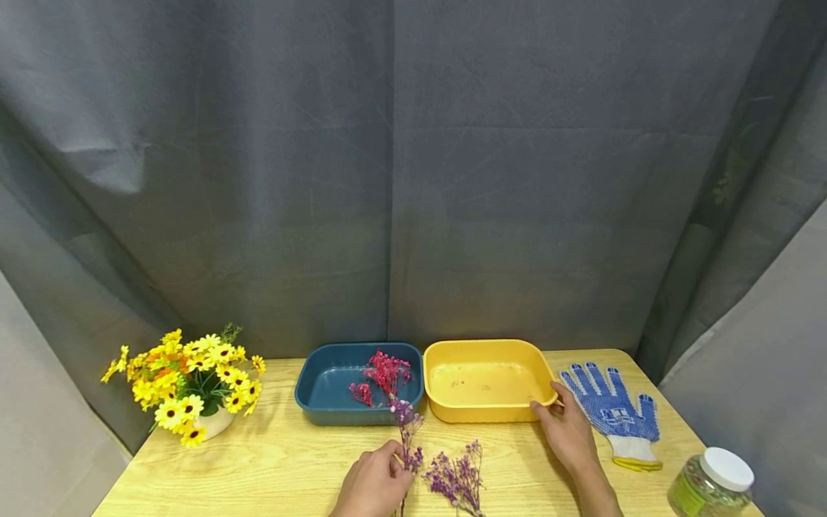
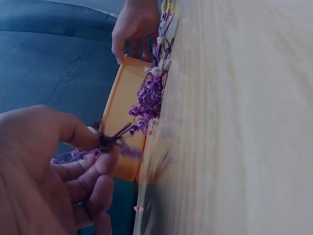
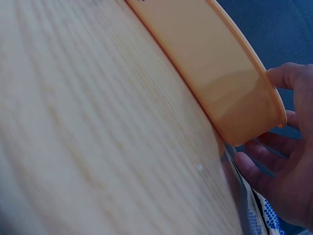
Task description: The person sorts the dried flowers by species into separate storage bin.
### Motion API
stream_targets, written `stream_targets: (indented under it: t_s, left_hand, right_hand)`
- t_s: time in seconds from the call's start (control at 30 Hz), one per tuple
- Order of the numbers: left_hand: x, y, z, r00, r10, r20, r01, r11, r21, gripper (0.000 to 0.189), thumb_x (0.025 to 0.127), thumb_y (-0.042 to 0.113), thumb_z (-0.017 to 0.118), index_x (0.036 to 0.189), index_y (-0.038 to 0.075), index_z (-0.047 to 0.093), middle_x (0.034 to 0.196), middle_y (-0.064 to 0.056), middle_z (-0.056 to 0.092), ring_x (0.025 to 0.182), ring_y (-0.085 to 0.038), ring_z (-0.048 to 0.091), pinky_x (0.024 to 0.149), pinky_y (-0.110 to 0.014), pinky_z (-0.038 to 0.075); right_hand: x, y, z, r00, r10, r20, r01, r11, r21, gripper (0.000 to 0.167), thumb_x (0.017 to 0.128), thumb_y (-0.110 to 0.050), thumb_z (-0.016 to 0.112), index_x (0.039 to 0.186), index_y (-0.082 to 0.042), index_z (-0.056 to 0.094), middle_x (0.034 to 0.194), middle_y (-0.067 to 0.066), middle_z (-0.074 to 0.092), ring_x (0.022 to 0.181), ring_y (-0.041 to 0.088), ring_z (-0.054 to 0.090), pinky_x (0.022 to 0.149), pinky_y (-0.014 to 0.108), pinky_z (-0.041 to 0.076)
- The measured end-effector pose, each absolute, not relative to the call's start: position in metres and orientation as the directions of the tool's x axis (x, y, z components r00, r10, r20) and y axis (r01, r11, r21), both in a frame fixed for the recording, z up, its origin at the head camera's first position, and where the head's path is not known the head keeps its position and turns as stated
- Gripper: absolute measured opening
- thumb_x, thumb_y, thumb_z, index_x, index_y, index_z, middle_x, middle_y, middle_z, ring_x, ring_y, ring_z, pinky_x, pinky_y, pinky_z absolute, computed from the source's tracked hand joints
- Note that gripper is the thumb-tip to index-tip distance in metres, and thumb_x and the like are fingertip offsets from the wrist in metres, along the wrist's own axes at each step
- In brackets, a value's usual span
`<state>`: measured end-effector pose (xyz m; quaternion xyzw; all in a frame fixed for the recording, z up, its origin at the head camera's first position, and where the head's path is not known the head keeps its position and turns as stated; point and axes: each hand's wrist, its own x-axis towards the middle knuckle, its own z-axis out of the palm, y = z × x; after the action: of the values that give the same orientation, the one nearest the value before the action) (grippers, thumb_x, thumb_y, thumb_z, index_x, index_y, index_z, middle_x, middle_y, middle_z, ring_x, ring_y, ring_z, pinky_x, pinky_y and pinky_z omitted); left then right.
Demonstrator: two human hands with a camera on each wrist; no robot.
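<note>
Lower centre of frame, left hand (image 1: pixel 373 480) has fingers pinched on a purple dried-flower sprig (image 1: pixel 405 418); lower right, right hand (image 1: pixel 571 436) has fingers clamped on a yellow rectangular plastic tray (image 1: pixel 481 414), apparently a lift-and-steady step, next move likely calling for a light pinch.

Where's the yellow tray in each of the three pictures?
Head: yellow tray, low, just right of centre.
Left wrist: yellow tray, left of centre, looking orange, partly behind purple flowers.
Right wrist: yellow tray, upper right.
Shared landmark: right hand, at one end of it in all three.
</note>
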<state>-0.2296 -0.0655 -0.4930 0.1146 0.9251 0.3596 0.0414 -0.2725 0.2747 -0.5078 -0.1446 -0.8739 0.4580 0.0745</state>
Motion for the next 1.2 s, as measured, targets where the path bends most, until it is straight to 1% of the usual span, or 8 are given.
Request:
stream_targets:
  t_s: [0.1, 0.17, 0.33, 0.47, 0.63, 0.8, 1.07, 1.2]
  left_hand:
    - [-0.230, -0.065, -0.494, -0.970, 0.232, 0.067, 0.213, 0.694, 0.688, 0.002, 0.082, 0.020, 0.064, 0.082, 0.020, 0.062, 0.063, 0.013, 0.056, 0.050, -0.004, 0.044, 0.051, -0.024, 0.036]
    - [-0.230, -0.064, -0.493, -0.972, 0.215, 0.092, 0.217, 0.680, 0.700, 0.006, 0.083, 0.020, 0.065, 0.078, 0.022, 0.061, 0.064, 0.014, 0.057, 0.049, -0.003, 0.043, 0.051, -0.022, 0.036]
    - [-0.233, -0.062, -0.489, -0.979, 0.184, 0.092, 0.190, 0.641, 0.743, 0.007, 0.084, 0.023, 0.065, 0.079, 0.024, 0.062, 0.067, 0.014, 0.058, 0.053, -0.002, 0.046, 0.053, -0.022, 0.037]
    - [-0.234, -0.059, -0.487, -0.979, 0.162, 0.127, 0.201, 0.623, 0.756, 0.002, 0.082, 0.022, 0.065, 0.084, 0.022, 0.067, 0.068, 0.015, 0.058, 0.055, 0.001, 0.048, 0.055, -0.020, 0.038]
    - [-0.234, -0.056, -0.485, -0.968, 0.147, 0.202, 0.250, 0.592, 0.766, 0.015, 0.081, 0.019, 0.066, 0.096, 0.017, 0.070, 0.070, 0.015, 0.061, 0.055, 0.004, 0.047, 0.057, -0.018, 0.039]
    - [-0.239, -0.053, -0.483, -0.965, 0.152, 0.216, 0.264, 0.563, 0.783, 0.023, 0.084, 0.021, 0.069, 0.106, 0.014, 0.068, 0.075, 0.015, 0.065, 0.055, 0.004, 0.047, 0.057, -0.019, 0.039]
    - [-0.253, -0.040, -0.477, -0.942, 0.149, 0.300, 0.330, 0.563, 0.758, 0.024, 0.086, 0.023, 0.069, 0.108, 0.014, 0.068, 0.076, 0.015, 0.065, 0.063, 0.005, 0.053, 0.062, -0.019, 0.043]
    - [-0.262, -0.032, -0.473, -0.925, 0.165, 0.343, 0.375, 0.560, 0.739, 0.023, 0.086, 0.022, 0.068, 0.107, 0.013, 0.068, 0.076, 0.014, 0.065, 0.061, 0.005, 0.053, 0.060, -0.019, 0.043]
  right_hand:
    - [-0.272, 0.276, -0.509, -0.947, 0.323, -0.005, 0.184, 0.526, -0.830, 0.077, 0.095, -0.043, 0.056, 0.154, -0.010, 0.019, 0.155, 0.023, 0.029, 0.135, 0.041, 0.042, 0.109, 0.058, 0.030]
    - [-0.272, 0.276, -0.509, -0.948, 0.320, -0.005, 0.180, 0.521, -0.835, 0.078, 0.095, -0.045, 0.056, 0.155, -0.011, 0.018, 0.156, 0.022, 0.029, 0.135, 0.040, 0.042, 0.109, 0.058, 0.030]
    - [-0.272, 0.276, -0.509, -0.949, 0.315, 0.007, 0.166, 0.519, -0.839, 0.079, 0.095, -0.046, 0.055, 0.154, -0.011, 0.019, 0.155, 0.022, 0.030, 0.134, 0.039, 0.043, 0.108, 0.058, 0.031]
    - [-0.273, 0.276, -0.510, -0.948, 0.318, 0.021, 0.158, 0.525, -0.836, 0.076, 0.095, -0.043, 0.056, 0.154, -0.010, 0.021, 0.153, 0.022, 0.033, 0.132, 0.039, 0.045, 0.107, 0.057, 0.032]
    - [-0.273, 0.276, -0.511, -0.946, 0.322, 0.032, 0.153, 0.531, -0.834, 0.074, 0.096, -0.041, 0.057, 0.153, -0.010, 0.022, 0.152, 0.023, 0.035, 0.131, 0.039, 0.046, 0.107, 0.057, 0.032]
    - [-0.271, 0.276, -0.510, -0.947, 0.320, 0.015, 0.164, 0.523, -0.836, 0.078, 0.095, -0.043, 0.057, 0.154, -0.010, 0.019, 0.152, 0.023, 0.035, 0.131, 0.039, 0.046, 0.107, 0.058, 0.031]
    - [-0.272, 0.277, -0.512, -0.945, 0.326, 0.004, 0.178, 0.526, -0.832, 0.089, 0.092, -0.056, 0.054, 0.156, -0.012, 0.013, 0.152, 0.022, 0.036, 0.132, 0.038, 0.046, 0.107, 0.060, 0.030]
    - [-0.272, 0.278, -0.513, -0.945, 0.327, 0.006, 0.175, 0.522, -0.835, 0.087, 0.093, -0.054, 0.055, 0.156, -0.012, 0.013, 0.151, 0.023, 0.036, 0.132, 0.039, 0.046, 0.107, 0.058, 0.031]
